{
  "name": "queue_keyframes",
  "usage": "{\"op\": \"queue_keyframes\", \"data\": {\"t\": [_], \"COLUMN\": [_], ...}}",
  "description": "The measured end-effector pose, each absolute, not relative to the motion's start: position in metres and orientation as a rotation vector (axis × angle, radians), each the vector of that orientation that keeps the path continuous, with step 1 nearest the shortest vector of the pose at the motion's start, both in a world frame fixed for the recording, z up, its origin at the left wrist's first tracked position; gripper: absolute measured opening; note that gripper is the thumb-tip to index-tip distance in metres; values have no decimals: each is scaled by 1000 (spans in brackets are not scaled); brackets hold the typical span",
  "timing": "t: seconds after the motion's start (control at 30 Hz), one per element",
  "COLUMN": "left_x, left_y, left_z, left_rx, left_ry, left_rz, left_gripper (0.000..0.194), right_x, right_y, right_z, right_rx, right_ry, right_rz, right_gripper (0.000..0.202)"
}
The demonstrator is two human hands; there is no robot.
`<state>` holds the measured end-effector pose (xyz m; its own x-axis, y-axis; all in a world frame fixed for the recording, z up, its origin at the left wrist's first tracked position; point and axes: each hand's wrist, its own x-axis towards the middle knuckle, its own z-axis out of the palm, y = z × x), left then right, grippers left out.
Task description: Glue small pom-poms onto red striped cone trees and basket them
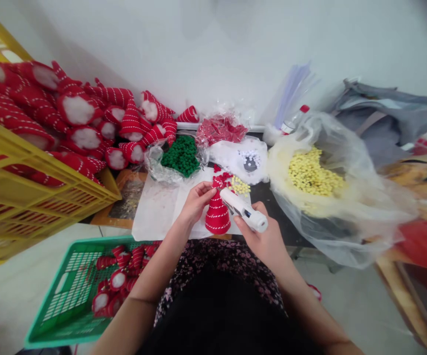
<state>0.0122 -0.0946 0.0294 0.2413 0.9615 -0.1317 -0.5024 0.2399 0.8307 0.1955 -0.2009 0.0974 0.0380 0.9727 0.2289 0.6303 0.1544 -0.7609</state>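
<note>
In the head view, the right hand grips a white glue gun beside the red cone, whose top the left hand pinches, with the green pom-poms beyond the cone.

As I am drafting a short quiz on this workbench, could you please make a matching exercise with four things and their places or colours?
1. Glue gun
2. Striped cone at the glue gun's tip
3. Basket at the lower left
4. Large crate at the far left

A. Green
B. Yellow
C. In the right hand
D. In the left hand

Pairs: 1-C, 2-D, 3-A, 4-B
</note>
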Motion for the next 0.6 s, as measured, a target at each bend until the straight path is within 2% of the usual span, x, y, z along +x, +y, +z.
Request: {"op": "queue_keyframes", "data": {"t": [0.6], "left_x": [12], "left_y": [-91], "left_z": [25], "left_rx": [694], "left_ry": [763], "left_rz": [1174], "left_gripper": [44], "right_x": [207], "right_y": [-208], "right_z": [87], "right_rx": [-1618], "right_ry": [-1627], "right_rz": [497], "right_gripper": [29]}}
